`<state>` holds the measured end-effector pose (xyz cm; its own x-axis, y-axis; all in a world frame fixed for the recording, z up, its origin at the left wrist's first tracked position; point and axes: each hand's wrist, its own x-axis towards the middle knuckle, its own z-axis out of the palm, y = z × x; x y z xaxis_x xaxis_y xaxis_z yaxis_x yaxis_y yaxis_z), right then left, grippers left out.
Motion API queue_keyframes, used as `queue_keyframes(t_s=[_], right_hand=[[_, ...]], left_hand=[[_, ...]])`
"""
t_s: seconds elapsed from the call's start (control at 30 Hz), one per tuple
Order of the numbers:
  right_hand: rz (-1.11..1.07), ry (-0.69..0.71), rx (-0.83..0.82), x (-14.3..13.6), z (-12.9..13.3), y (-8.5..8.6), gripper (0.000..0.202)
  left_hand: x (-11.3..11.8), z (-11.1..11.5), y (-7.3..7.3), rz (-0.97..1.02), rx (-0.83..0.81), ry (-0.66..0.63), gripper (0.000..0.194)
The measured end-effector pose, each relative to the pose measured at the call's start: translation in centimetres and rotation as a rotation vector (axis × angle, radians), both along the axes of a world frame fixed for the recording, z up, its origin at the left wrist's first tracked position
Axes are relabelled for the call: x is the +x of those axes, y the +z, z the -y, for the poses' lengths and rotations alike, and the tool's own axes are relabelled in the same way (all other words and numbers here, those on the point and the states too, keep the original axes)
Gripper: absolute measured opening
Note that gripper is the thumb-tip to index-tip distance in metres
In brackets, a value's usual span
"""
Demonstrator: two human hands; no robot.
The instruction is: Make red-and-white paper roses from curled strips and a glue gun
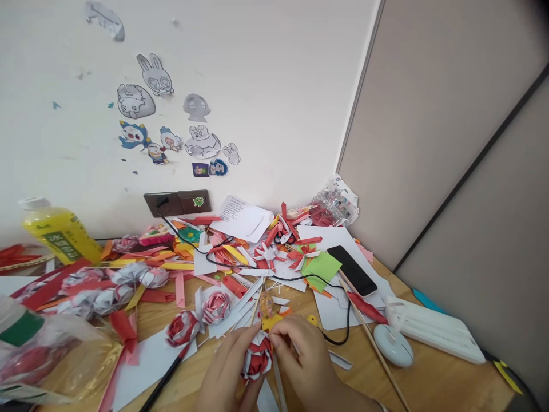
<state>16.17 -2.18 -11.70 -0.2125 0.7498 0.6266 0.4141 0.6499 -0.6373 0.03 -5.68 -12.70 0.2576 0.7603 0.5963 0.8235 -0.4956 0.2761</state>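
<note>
Clear plastic wrapping with a green patch (pixel 72 355) is seen at the lower left of the bench (pixel 454 380), and behind it a bottle of yellow drink (pixel 60 232) is stood near the wall. Beside these, a heap of pale crumpled flowers (pixel 111 289) is spread among red and orange strips. Further right, a white sheet (pixel 141 363) is crossed by a black stick (pixel 165 377), at whose upper end a red-and-white flower (pixel 183 328) is placed, with a pinker flower (pixel 216 307) just beyond it. At the near middle, a paper rose (pixel 258 361) is held above the bench between both hands: its left side is cradled by the curled fingers of the left hand (pixel 223 366), while its upper right edge is pinched by the thumb and forefinger of the right hand (pixel 302 349). Whether a stem is attached underneath cannot be told. The step in hand is judged to be the shaping or securing of an outer petal; for the next move, a steady left hold and a light, precise right pinch would be called for, so that the folded layers are not crushed. To the right, green paper (pixel 321 269) is laid beside a dark phone (pixel 352 270), and a thin wooden stick (pixel 377 346) is rested near a white mouse (pixel 393 345).
</note>
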Motion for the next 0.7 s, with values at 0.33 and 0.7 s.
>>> queue_keyframes(t_s=[0.33,0.7], right_hand=[[0.006,0.043,-0.009,0.13,-0.09,0.01,0.014],[-0.137,0.259,-0.404,0.39,-0.87,0.12,0.019]], left_hand=[[-0.3,0.05,0.0,-0.057,0.055,0.011,0.042],[-0.26,0.0,0.51,-0.038,0.031,-0.018,0.04]])
